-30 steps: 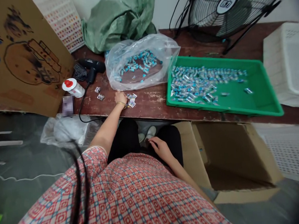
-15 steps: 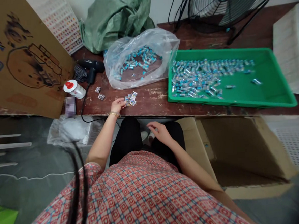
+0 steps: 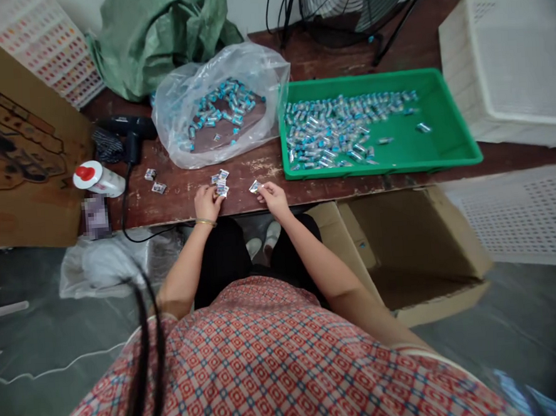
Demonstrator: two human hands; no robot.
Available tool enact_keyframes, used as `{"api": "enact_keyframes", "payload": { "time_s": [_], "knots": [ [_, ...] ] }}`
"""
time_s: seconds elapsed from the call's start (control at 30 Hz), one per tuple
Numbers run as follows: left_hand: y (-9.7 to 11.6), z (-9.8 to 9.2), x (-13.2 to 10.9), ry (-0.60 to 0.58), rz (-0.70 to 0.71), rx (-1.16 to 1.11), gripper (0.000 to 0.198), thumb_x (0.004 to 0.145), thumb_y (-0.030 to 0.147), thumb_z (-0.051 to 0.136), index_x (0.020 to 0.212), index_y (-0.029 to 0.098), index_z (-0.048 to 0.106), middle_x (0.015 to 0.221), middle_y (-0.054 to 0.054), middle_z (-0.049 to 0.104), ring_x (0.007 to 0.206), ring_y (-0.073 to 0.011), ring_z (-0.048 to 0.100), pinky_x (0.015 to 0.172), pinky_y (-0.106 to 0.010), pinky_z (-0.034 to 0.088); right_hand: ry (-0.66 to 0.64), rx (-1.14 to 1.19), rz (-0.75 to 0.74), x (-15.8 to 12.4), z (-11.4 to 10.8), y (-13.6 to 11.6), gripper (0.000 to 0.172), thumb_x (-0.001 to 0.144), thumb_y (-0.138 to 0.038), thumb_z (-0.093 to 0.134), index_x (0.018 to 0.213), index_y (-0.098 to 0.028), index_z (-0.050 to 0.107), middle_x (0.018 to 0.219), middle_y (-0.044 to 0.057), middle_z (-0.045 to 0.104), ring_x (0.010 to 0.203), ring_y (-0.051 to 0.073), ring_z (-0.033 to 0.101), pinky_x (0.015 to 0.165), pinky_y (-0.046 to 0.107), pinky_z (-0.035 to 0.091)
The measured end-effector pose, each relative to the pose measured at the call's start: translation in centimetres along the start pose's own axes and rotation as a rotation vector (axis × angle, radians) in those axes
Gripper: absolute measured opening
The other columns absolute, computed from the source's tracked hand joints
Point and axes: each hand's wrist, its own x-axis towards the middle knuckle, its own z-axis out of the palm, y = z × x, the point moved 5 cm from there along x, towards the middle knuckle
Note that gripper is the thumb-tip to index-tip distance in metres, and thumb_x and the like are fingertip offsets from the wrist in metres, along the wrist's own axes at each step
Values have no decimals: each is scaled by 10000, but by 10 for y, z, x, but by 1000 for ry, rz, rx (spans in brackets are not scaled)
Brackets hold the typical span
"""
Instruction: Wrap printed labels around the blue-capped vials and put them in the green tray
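Observation:
My right hand pinches a small printed piece, pale with dark and coloured marks, just above the front of the table. To its left, my left hand has thumb and fingertips closed on the near edge of a little pile of similar printed pieces. Two more such loose pieces lie farther left. Behind the hands, a clear plastic bag lies open with many small blue-ended clear items in it. A green tray at right carries many more of them, massed toward its left side.
A black hair dryer and a white container with a red top are on the table's left, beside a large carton. A fan stands behind. An open cardboard box sits below the table edge at right; a white crate is beyond the tray.
My right hand has risen from my lap to the table and now pinches a printed piece. My left hand stays at the pile. The view has shifted to the right.

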Motion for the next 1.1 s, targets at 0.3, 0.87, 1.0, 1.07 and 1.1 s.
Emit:
{"api": "enact_keyframes", "payload": {
  "time_s": [0.3, 0.87, 1.0, 1.07, 1.1],
  "knots": [
    [47, 39, -44, -218, -82, -540, 233, 865, 402, 742, 761, 194, 739, 729, -12, 682, 713, -171, 589, 740, -289, 472, -146, -100, -102, -42, 19, -6, 391, 848, -616, 678, 829, -226, 663, 768, -14, 692, 713, 141, 654, 725, 275, 554],
    [18, 5, -75, -156, -405, -880, 394, 546, 496, 926, 698, 190, 728, 632, 2, 654, 581, -103, 510, 582, -259, 388, -196, -700, -590, 117, 38, -92, 210, 985, -269, 558, 969, -168, 741, 1018, 94, 782, 925, 226, 665, 943, 361, 513],
    [10, -18, -79, -148, -449, -922, 447, 553, 549, 916, 722, 181, 729, 643, -5, 653, 586, -104, 523, 580, -267, 390, -279, -952, -584, 177, 96, -87, 283, 945, -92, 500, 1059, -131, 756, 1214, 164, 761, 1108, 248, 647, 1088, 400, 474],
    [6, -30, -80, -133, -463, -958, 469, 541, 562, 926, 718, 175, 727, 640, -9, 653, 589, -105, 529, 582, -266, 388, -325, -1023, -574, 193, 112, -80, 281, 916, -61, 502, 1002, -112, 764, 1138, 188, 772, 1071, 258, 647, 1064, 422, 493],
    [3, -36, -81, -117, -472, -976, 475, 530, 559, 934, 714, 173, 726, 641, -10, 656, 592, -104, 531, 584, -264, 387, -344, -1032, -582, 197, 116, -76, 265, 905, -60, 513, 976, -107, 763, 1086, 194, 775, 1042, 266, 649, 1040, 437, 508]
  ]
}}
